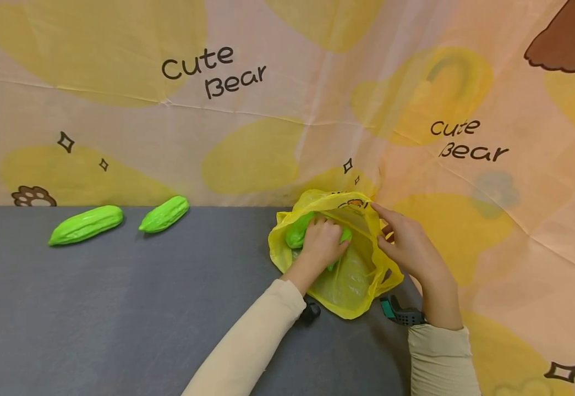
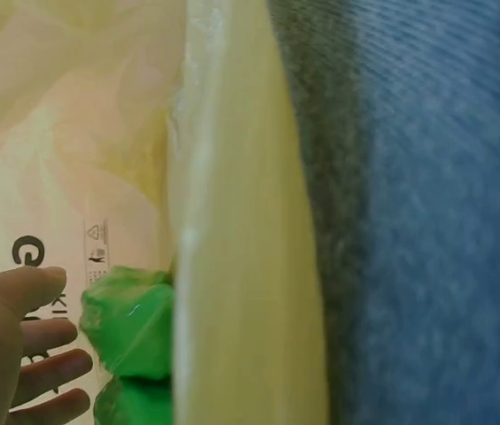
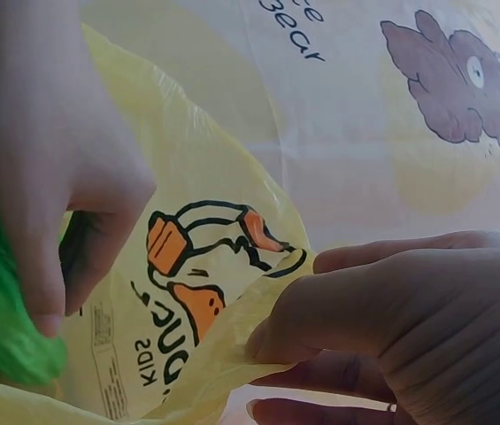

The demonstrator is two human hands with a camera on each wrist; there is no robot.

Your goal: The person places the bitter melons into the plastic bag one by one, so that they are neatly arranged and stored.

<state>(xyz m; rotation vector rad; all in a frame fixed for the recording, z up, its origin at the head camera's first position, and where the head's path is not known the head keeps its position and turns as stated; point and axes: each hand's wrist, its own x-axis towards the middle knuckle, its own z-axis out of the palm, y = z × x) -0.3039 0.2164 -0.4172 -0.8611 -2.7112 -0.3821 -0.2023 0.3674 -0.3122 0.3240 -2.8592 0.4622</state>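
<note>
A yellow plastic bag (image 1: 339, 300) with a printed duck stands with its mouth facing me. My left hand (image 1: 323, 239) reaches inside it, over bright green ridged gourds (image 1: 295, 237). Its fingers look straight and spread in the left wrist view, fingertips right beside a green gourd (image 2: 130, 323). Seen from the right wrist, the left thumb overlaps another gourd (image 3: 11, 310). My right hand (image 1: 408, 245) pinches the bag's right rim between thumb and fingers, holding the mouth wide. The gourds' lower parts are hidden in the bag.
Two more green gourds, one longer (image 1: 86, 225) and one shorter (image 1: 164, 214), lie at the back left of the grey table (image 1: 119, 313). A printed "Cute Bear" cloth (image 1: 247, 154) rises behind the table and along its right side.
</note>
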